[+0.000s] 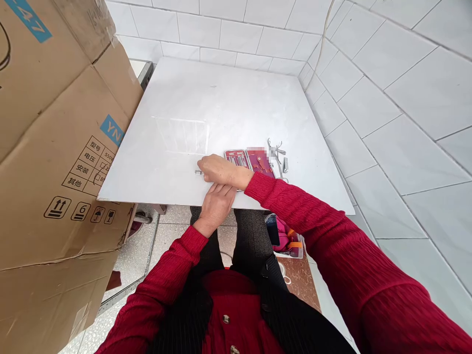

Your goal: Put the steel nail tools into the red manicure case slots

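Note:
An opened manicure case with a red lining lies near the table's front edge, several slim metal tools in its left half. My right hand reaches across to the left, over my left hand, with its fingers curled down; whatever they hold is hidden. Beside those fingers, a small shiny metal piece shows at the tabletop; I cannot tell whether the hand grips it. My left hand rests at the table edge, fingers stretched forward under the right wrist, near the case's lower left corner.
Several loose metal tools and a nail clipper lie right of the case on the white table. A tall cardboard box stands along the left side. Tiled walls bound the back and right. Below sits a bin of items.

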Available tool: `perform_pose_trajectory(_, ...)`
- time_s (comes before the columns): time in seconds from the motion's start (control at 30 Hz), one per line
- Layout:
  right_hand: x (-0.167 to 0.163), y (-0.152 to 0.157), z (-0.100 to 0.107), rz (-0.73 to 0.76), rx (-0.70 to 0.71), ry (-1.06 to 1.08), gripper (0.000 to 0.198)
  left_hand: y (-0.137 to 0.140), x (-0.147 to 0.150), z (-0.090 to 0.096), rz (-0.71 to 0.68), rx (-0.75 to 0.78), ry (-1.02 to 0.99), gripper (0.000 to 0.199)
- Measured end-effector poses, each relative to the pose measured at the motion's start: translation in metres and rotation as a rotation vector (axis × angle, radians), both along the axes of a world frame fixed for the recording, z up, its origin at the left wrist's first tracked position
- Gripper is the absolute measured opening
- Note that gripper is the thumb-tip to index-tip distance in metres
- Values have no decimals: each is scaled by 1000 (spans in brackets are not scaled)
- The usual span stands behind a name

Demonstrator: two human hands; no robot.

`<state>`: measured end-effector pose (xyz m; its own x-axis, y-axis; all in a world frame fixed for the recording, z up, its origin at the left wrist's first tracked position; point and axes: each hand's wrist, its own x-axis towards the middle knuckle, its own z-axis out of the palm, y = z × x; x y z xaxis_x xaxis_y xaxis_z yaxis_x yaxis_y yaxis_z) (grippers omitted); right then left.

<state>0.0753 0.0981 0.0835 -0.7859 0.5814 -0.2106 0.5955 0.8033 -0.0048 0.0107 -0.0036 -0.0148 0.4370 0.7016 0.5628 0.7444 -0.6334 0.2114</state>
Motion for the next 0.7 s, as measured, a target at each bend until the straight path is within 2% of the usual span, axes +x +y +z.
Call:
perform_pose_trajectory(0.33, 0, 6, -1, 11, -2, -19, 21, 0, 0, -1, -7, -32, -10, 27)
perform_pose_trajectory(0.7, -2, -1, 3, 17, 16, -11, 26, 0, 0, 0, -5, -29, 6, 21)
